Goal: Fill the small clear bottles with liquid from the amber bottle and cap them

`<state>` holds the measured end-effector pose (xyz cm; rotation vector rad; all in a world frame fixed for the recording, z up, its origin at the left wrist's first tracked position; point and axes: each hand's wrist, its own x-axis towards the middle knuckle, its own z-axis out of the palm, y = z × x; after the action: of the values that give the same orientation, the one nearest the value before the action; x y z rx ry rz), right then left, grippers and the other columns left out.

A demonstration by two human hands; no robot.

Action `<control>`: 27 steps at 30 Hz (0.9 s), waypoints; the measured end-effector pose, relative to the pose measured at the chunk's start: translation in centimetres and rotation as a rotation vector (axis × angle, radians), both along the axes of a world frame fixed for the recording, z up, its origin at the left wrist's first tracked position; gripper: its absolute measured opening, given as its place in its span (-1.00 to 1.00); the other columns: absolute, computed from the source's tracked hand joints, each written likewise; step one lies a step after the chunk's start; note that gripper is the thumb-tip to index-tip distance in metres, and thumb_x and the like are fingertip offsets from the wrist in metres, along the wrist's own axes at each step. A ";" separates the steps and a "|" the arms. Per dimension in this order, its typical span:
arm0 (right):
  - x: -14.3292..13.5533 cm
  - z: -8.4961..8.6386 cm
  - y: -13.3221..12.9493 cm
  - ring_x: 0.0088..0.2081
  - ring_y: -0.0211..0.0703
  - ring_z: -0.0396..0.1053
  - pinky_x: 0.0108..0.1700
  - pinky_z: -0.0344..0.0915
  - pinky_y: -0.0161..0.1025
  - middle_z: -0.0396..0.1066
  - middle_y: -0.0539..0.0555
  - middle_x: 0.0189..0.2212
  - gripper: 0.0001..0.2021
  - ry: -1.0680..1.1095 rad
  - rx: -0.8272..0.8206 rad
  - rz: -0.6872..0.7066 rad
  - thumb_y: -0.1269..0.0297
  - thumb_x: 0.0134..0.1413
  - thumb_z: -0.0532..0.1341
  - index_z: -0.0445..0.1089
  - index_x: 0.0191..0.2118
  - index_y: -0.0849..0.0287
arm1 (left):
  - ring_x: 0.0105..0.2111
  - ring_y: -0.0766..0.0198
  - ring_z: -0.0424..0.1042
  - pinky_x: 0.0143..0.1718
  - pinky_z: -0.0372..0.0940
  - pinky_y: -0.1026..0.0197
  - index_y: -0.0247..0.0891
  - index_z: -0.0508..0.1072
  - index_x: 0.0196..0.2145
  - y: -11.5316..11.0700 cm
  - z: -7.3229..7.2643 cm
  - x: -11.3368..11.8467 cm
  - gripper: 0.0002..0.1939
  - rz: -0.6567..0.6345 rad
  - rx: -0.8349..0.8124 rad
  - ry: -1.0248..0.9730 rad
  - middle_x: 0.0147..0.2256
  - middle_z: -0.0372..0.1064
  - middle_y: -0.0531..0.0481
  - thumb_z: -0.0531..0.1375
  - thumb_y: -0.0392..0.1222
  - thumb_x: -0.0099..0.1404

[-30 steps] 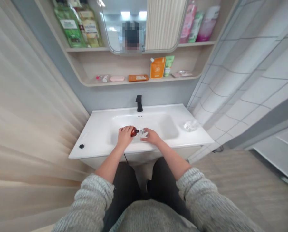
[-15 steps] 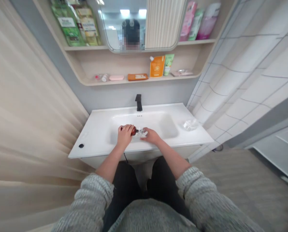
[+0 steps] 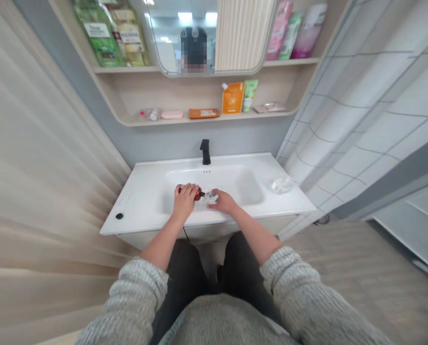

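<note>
Over the white basin (image 3: 248, 184), my left hand (image 3: 185, 199) is wrapped round a reddish-brown bottle (image 3: 198, 193). The bottle lies on its side, its narrow dark neck pointing right. My right hand (image 3: 223, 201) has its fingers curved round a small clear container (image 3: 209, 197), whose opening is close to the bottle's neck. Whether the neck touches the container, and whether liquid is flowing, cannot be made out. A small round black cap (image 3: 119, 216) lies on the left of the counter.
A black faucet (image 3: 206, 152) stands behind the basin. Crumpled clear plastic (image 3: 282, 185) sits on the counter's right side. Above, a shelf (image 3: 138, 122) carries an orange pouch (image 3: 233, 98), a green tube (image 3: 249, 96) and small items. A mirror (image 3: 235, 33) hangs between bottles.
The whole view has shifted very slightly. Slightly more of the bottle's left end shows beyond my left hand; both hands keep their hold.
</note>
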<state>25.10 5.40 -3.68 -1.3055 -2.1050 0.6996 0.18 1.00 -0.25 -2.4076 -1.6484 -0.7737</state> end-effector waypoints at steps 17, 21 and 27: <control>-0.1 -0.1 0.0 -0.33 -0.15 0.50 -0.12 0.42 -0.17 0.62 0.03 -0.06 -0.33 0.006 0.002 0.005 0.04 -0.13 0.63 0.46 0.11 0.00 | 0.44 -0.15 0.25 0.54 -0.27 -0.38 -0.10 0.43 0.39 -0.2 0.1 0.1 -0.41 -0.005 0.016 -0.005 0.36 0.42 -0.26 0.07 -0.35 0.47; -0.1 0.0 -0.1 -0.35 -0.18 0.49 -0.12 0.41 -0.18 0.63 0.03 -0.05 -0.33 -0.003 0.006 0.002 0.04 -0.13 0.63 0.45 0.11 0.01 | 0.43 -0.14 0.27 0.53 -0.24 -0.40 -0.10 0.42 0.40 -0.1 -0.1 0.0 -0.42 0.002 0.040 0.028 0.36 0.42 -0.26 0.07 -0.33 0.49; -0.1 0.0 -0.1 -0.35 -0.18 0.49 -0.13 0.39 -0.19 0.62 0.04 -0.05 -0.34 -0.016 0.007 0.015 0.04 -0.11 0.63 0.44 0.10 0.04 | 0.42 -0.10 0.28 0.52 -0.18 -0.38 -0.13 0.42 0.39 0.0 -0.3 -0.1 -0.45 0.004 0.090 0.086 0.35 0.43 -0.25 0.04 -0.30 0.52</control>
<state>25.05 5.28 -3.66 -1.2970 -2.1300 0.6896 0.08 0.97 -0.51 -2.3415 -1.5513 -0.7169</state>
